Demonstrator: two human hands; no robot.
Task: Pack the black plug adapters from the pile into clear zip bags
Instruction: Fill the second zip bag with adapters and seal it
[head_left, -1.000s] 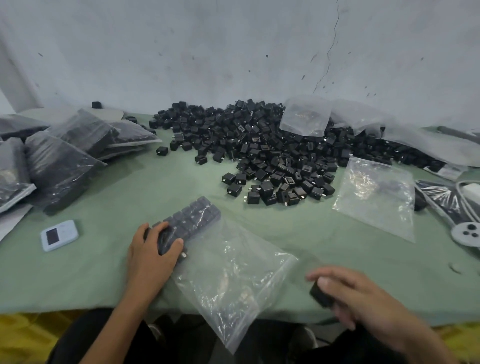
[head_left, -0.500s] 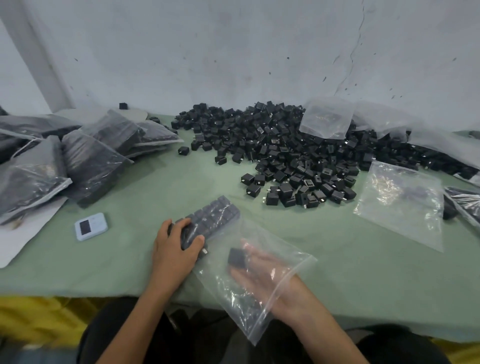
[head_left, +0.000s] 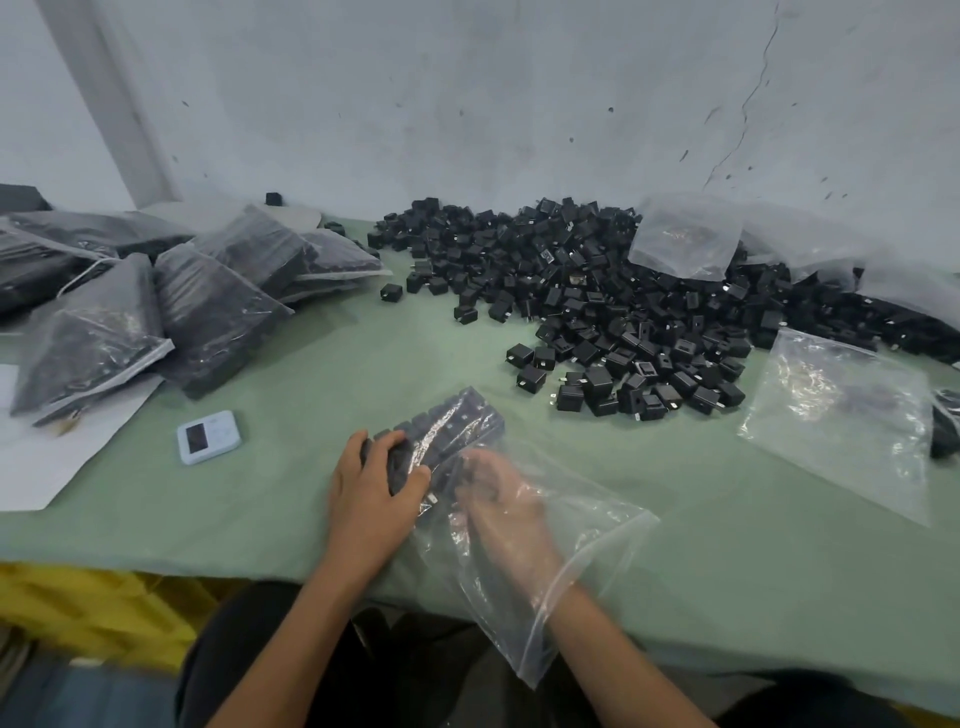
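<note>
A big pile of black plug adapters (head_left: 597, 301) lies on the green table (head_left: 311, 374) against the wall. In front of me lies a clear zip bag (head_left: 587, 540) with neat rows of adapters (head_left: 457, 421) packed at its far end. My left hand (head_left: 369, 499) grips that packed end from outside, fingers curled over the adapters through the plastic. My right hand (head_left: 504, 509) is deep inside the bag, blurred behind the plastic. Its fingertips hold a black adapter (head_left: 460, 475) right against the packed rows.
Several filled, sealed bags (head_left: 208, 306) are stacked at the left. An empty clear bag (head_left: 841, 415) lies at the right and another (head_left: 685, 239) rests on the pile. A small white device (head_left: 208, 436) and white paper (head_left: 47, 457) lie left of my hands.
My right hand brought a black adapter from the table's front edge into the bag's mouth and pushed forward to the packed rows. My left hand kept its grip.
</note>
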